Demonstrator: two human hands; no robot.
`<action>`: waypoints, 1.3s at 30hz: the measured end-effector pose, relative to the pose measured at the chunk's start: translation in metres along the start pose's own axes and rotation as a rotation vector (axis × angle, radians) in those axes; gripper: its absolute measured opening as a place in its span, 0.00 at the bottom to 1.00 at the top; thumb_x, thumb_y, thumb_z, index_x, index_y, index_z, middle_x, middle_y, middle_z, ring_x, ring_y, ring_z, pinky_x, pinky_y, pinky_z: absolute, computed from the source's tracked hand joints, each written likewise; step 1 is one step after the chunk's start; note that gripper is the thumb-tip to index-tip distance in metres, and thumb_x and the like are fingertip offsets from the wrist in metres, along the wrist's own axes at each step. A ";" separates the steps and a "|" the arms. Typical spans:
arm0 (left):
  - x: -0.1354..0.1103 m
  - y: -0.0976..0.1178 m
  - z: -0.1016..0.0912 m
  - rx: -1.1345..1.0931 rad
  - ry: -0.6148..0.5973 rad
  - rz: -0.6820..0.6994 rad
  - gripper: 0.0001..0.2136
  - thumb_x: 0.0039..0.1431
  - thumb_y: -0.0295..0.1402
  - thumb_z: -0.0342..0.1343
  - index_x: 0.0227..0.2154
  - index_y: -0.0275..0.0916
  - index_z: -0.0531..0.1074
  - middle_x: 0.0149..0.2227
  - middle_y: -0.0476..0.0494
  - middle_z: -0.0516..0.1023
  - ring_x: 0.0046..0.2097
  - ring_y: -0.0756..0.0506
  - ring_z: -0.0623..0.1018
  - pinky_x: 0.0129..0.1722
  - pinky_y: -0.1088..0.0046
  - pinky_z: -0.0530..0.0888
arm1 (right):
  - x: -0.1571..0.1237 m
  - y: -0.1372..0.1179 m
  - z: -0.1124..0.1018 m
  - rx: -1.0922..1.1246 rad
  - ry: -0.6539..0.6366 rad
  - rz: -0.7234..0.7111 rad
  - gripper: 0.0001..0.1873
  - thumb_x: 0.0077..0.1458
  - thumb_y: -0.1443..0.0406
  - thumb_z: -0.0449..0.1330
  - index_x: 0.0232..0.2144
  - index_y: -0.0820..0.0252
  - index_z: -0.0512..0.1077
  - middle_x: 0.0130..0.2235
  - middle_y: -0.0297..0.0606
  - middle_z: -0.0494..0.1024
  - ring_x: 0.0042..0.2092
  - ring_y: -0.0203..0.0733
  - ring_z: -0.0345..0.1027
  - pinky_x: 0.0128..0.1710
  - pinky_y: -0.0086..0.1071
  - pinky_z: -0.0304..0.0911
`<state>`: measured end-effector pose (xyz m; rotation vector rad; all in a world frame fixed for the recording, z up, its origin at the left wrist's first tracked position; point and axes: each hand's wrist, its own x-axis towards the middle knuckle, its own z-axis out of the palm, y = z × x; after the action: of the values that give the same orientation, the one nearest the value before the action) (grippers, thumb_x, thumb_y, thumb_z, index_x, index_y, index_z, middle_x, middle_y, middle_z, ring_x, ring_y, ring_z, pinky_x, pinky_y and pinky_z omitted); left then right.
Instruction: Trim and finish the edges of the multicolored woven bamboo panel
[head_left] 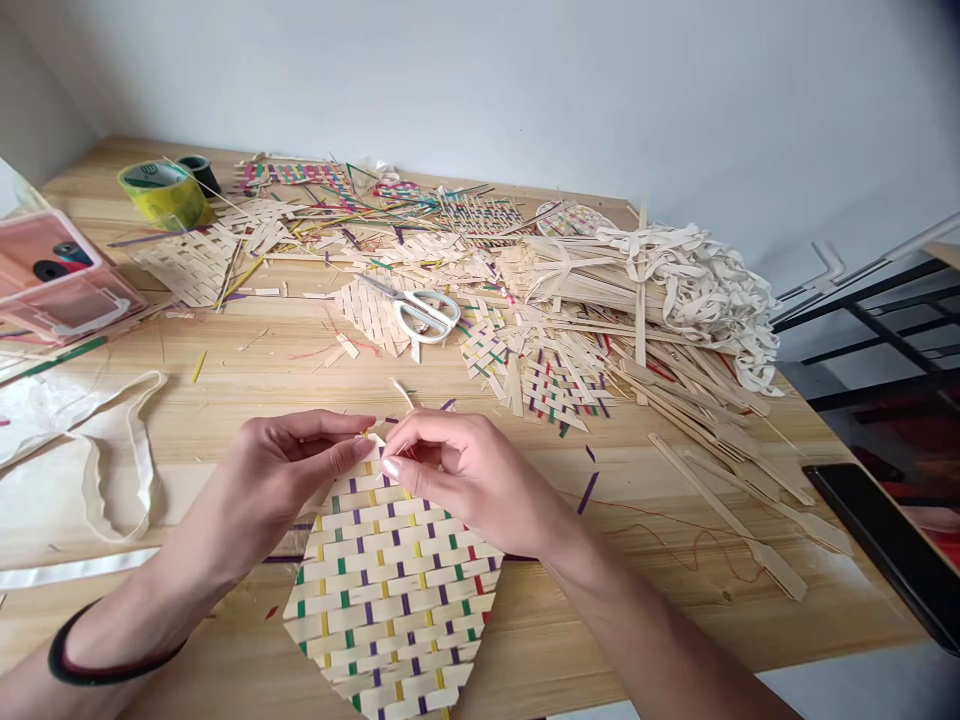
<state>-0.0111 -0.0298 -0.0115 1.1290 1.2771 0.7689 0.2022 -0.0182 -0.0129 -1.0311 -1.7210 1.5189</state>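
Note:
A woven bamboo sheet (pixel 394 585), pale strips crossed with yellow, green, purple and red ones, lies before me with its narrower end up. My left hand (pixel 289 465) pinches the sheet's top edge between thumb and forefinger. Close beside it, my right hand (pixel 461 460) is also closed at that edge, thumb against fingers. Its fingers hide what exactly they pinch; thin strip ends show around them. A short pale strip (pixel 403 393) pokes up just above the right fingers.
White-handled scissors (pixel 426 315) lie on woven scraps. Behind are bamboo strips and a heap of white ribbon (pixel 697 280). Wooden sticks (pixel 750 530) and a phone (pixel 885 545) are at right. Yellow tape (pixel 165 195), a pink box (pixel 56 275) and white elastic (pixel 139 450) sit left.

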 end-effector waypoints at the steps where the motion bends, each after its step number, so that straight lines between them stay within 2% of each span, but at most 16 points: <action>1: 0.000 0.000 0.000 -0.006 -0.010 0.002 0.11 0.59 0.41 0.70 0.41 0.45 0.88 0.42 0.46 0.89 0.43 0.43 0.83 0.43 0.72 0.76 | 0.000 0.000 0.000 0.002 0.000 0.003 0.06 0.63 0.65 0.63 0.33 0.60 0.78 0.35 0.34 0.81 0.35 0.36 0.74 0.37 0.30 0.69; 6: 0.001 0.001 -0.001 -0.005 -0.050 0.002 0.10 0.59 0.41 0.69 0.40 0.43 0.87 0.43 0.45 0.89 0.47 0.38 0.84 0.49 0.67 0.76 | -0.001 0.000 0.000 -0.004 -0.005 -0.003 0.05 0.62 0.66 0.63 0.34 0.59 0.79 0.36 0.35 0.82 0.36 0.37 0.75 0.38 0.30 0.70; 12: -0.001 0.004 -0.001 -0.019 -0.087 -0.014 0.10 0.61 0.41 0.67 0.41 0.44 0.87 0.42 0.46 0.89 0.45 0.41 0.84 0.47 0.69 0.76 | -0.001 -0.001 0.000 -0.003 -0.011 -0.006 0.04 0.62 0.67 0.63 0.34 0.59 0.78 0.37 0.35 0.82 0.37 0.37 0.76 0.39 0.30 0.70; 19: -0.001 0.002 -0.004 -0.009 -0.106 -0.038 0.11 0.59 0.43 0.68 0.39 0.42 0.87 0.38 0.44 0.88 0.41 0.41 0.82 0.43 0.68 0.75 | -0.001 0.001 -0.001 -0.043 -0.041 -0.012 0.05 0.62 0.66 0.63 0.34 0.59 0.79 0.35 0.34 0.82 0.35 0.36 0.74 0.36 0.29 0.69; 25: -0.001 0.002 -0.007 0.014 -0.162 -0.068 0.12 0.63 0.44 0.65 0.40 0.43 0.87 0.37 0.45 0.88 0.39 0.43 0.81 0.41 0.69 0.74 | -0.003 0.000 -0.004 -0.072 -0.072 0.018 0.05 0.63 0.66 0.63 0.35 0.59 0.79 0.37 0.36 0.83 0.37 0.38 0.76 0.38 0.30 0.70; 31: 0.003 0.005 -0.009 0.039 -0.235 -0.011 0.16 0.66 0.46 0.61 0.44 0.42 0.86 0.45 0.40 0.88 0.50 0.36 0.83 0.53 0.63 0.75 | -0.003 -0.003 -0.009 -0.064 -0.098 -0.004 0.04 0.61 0.67 0.63 0.34 0.59 0.78 0.36 0.35 0.83 0.37 0.38 0.76 0.39 0.30 0.71; 35: 0.002 0.006 -0.009 0.030 -0.271 -0.043 0.16 0.65 0.47 0.61 0.36 0.41 0.86 0.38 0.41 0.86 0.39 0.41 0.81 0.42 0.70 0.75 | -0.004 -0.005 -0.009 -0.061 -0.137 -0.007 0.04 0.62 0.67 0.63 0.34 0.59 0.78 0.36 0.36 0.83 0.38 0.38 0.76 0.40 0.30 0.71; 39: 0.000 0.009 -0.010 0.049 -0.328 -0.071 0.16 0.65 0.45 0.60 0.32 0.39 0.84 0.31 0.44 0.82 0.35 0.44 0.76 0.39 0.71 0.73 | -0.005 -0.006 -0.012 -0.095 -0.183 -0.035 0.04 0.62 0.68 0.63 0.34 0.59 0.78 0.36 0.35 0.82 0.37 0.37 0.75 0.38 0.29 0.70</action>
<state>-0.0198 -0.0249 -0.0024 1.1871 1.0567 0.4775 0.2133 -0.0165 -0.0050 -0.9276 -1.9432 1.5628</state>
